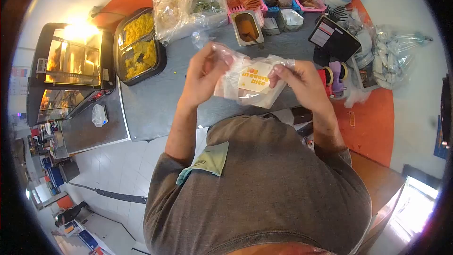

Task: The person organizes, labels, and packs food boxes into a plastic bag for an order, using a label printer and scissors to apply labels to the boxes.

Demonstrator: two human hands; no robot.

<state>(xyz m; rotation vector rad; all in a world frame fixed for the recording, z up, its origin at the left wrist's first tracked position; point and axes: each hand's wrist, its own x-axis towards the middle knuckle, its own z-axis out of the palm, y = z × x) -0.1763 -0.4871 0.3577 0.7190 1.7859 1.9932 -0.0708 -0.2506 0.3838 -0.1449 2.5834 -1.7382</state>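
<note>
A clear plastic bag is stretched between my two hands over the near edge of the grey counter. Through or on it shows a white and yellow printed card with the words "in every bite". My left hand is closed on the bag's left side, thumb against the film. At the right end, my right hand pinches the bag beside the card, with the thumb on top. Whether the bag holds anything else I cannot make out.
Left of my hands stands a black tray of yellow food, beside a lit glass food warmer. A metal pan of brown sauce and pink baskets line the back. Tape dispensers and a black device are at right.
</note>
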